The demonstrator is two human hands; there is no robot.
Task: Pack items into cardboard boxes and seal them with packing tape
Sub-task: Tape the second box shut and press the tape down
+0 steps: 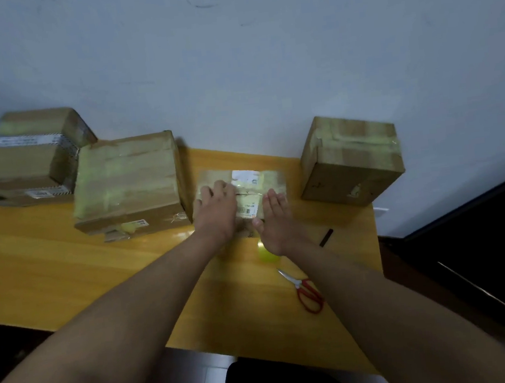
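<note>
1. A small taped cardboard box (pixel 246 188) sits mid-desk (pixel 67 271), between a larger box (pixel 130 184) and another box (pixel 350 160).
2. The left hand (pixel 216 208) lies flat on its top, fingers relaxed.
3. The right hand (pixel 275 220) presses its right side, fingers straight.
4. Red scissors (pixel 305 289) and a tape roll (pixel 266 254) lie nearby.

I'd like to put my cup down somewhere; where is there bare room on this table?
The widest bare patch of the yellow wooden table is near-left, below the large taped cardboard box. The far edge is crowded with boxes; the red-handled scissors and yellowish tape roll take the near-right.
</note>
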